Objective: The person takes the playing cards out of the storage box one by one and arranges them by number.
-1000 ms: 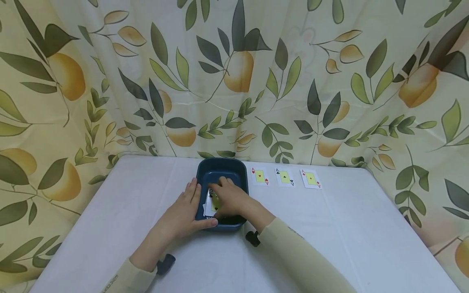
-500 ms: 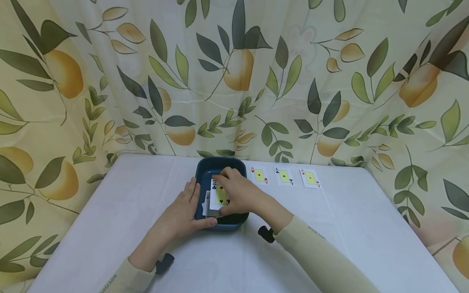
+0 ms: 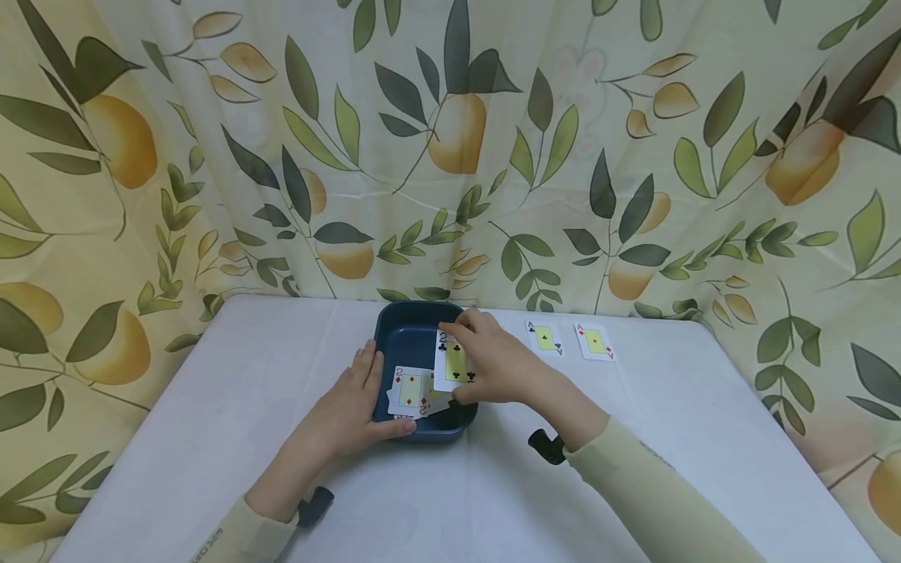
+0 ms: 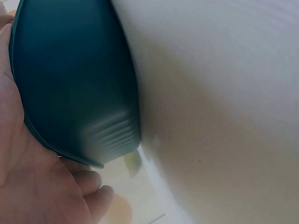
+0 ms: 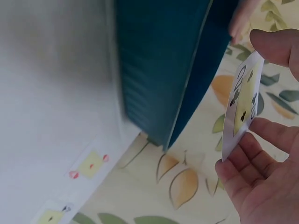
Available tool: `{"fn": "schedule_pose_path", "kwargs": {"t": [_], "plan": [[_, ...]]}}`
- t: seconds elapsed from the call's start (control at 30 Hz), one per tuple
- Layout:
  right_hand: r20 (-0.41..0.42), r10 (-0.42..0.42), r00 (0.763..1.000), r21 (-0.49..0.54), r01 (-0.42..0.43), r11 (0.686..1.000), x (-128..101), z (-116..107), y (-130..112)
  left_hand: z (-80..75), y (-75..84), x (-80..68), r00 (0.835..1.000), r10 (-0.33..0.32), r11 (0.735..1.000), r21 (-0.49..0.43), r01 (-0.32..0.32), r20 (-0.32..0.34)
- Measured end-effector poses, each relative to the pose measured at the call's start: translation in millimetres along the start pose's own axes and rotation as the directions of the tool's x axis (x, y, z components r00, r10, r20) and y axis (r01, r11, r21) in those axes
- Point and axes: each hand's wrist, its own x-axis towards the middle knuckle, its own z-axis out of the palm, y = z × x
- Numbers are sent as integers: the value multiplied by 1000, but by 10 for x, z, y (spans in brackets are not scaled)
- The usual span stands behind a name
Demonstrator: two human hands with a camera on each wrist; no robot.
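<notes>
My right hand (image 3: 503,363) pinches a playing card (image 3: 448,367) between thumb and fingers, above the right side of a dark blue box (image 3: 411,340). The card shows black clubs and a 2 in its corner. In the right wrist view, thumb and fingers hold the card (image 5: 243,100) by opposite edges. My left hand (image 3: 345,410) rests along the box's left rim with fingers fairly straight, its thumb at the near rim. Inside the box lie overlapping cards, a two of diamonds (image 3: 408,389) on top. The left wrist view shows the palm against the box wall (image 4: 74,84).
Right of the box lie an ace of clubs (image 3: 544,338) and an ace of diamonds (image 3: 594,342), face up on the white cloth (image 3: 633,438). My right hand hides the ace of hearts in the head view; the right wrist view shows it (image 5: 90,165). A leaf-patterned curtain (image 3: 450,234) hangs behind.
My right hand has lifted the clubs card from the pile and moved right with it, uncovering the two of diamonds and covering the ace of hearts. My left hand has stayed put.
</notes>
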Motion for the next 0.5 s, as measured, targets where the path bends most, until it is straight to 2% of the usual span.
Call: {"fn": "schedule_pose_path", "kwargs": {"t": [0.5], "plan": [[0, 90, 996, -5, -90, 996, -230, -28, 375, 8, 30, -10, 1000, -24, 1000, -2, 24, 2]]}}
